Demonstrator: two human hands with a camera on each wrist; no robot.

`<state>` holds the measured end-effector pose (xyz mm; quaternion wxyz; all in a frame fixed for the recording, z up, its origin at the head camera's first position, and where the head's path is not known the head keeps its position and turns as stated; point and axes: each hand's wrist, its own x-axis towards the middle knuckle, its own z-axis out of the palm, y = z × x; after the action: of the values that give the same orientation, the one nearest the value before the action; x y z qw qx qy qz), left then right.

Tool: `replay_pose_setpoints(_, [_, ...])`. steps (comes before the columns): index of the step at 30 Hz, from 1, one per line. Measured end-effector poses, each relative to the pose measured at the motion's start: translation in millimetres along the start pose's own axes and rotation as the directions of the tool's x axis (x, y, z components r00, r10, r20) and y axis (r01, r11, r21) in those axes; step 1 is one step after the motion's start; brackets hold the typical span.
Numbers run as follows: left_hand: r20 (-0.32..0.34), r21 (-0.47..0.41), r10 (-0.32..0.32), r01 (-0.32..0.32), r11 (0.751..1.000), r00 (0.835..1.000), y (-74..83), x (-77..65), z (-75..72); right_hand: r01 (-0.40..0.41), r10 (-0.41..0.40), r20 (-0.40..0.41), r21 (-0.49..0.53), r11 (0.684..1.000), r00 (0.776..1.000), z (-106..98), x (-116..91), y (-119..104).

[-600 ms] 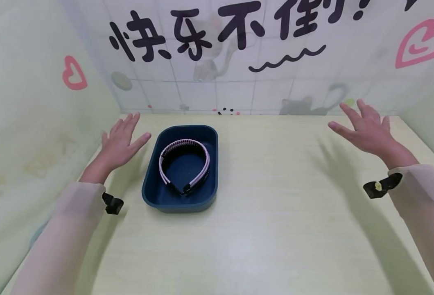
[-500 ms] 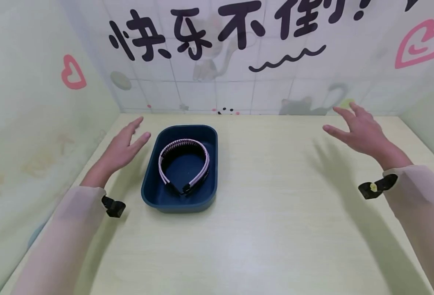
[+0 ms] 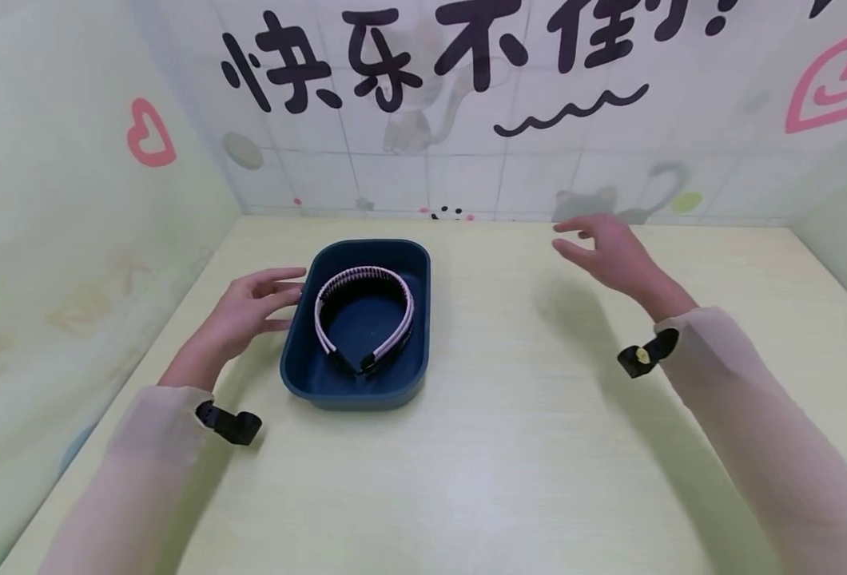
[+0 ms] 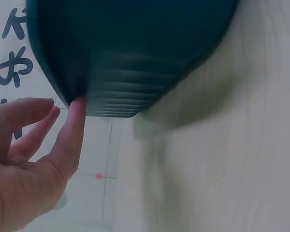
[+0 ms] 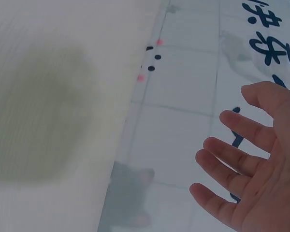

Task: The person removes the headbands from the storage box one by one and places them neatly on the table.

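Note:
A dark blue rectangular bin (image 3: 297, 382) stands on the table, left of the middle. Inside it lies a lilac headband (image 3: 400, 323) with a toothed band and black ends. My left hand (image 3: 240, 311) is at the bin's left side, fingers extended toward the rim. In the left wrist view one fingertip (image 4: 79, 104) meets the bin's edge, though firm contact is hard to tell. Over the table to the right of the bin, my right hand (image 3: 614, 251) hovers with loosely bent fingers, holding nothing. Its spread fingers show in the right wrist view against the printed backdrop.
The pale wooden table (image 3: 510, 447) extends in front and to the right of the bin. A printed cloth wall (image 3: 510, 176) with dark lettering borders its back edge, and another wall (image 3: 71, 263) runs along the left.
My left hand has moved right and nearer to me, up to the bin's side. My right hand has come left across the table toward the bin. The bin and headband stay put.

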<state>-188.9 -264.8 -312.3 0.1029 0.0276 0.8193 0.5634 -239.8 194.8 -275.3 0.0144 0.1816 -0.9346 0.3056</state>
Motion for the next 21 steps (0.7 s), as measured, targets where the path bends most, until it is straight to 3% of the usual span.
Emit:
replay_pose_setpoints(10, [0.013, -0.017, -0.075, 0.075, 0.997, 0.997, 0.8, 0.4, 2.0, 0.056, -0.061, 0.061, 0.067, 0.996, 0.996, 41.3, 38.2, -40.7])
replay_pose_setpoints(21, [0.011, -0.047, -0.086, 0.087, 0.995, 0.996, 1.0, 1.0, 0.1, 0.111, -0.129, 0.145, 0.126, 0.986, 0.981, 69.1, 65.5, -72.2])
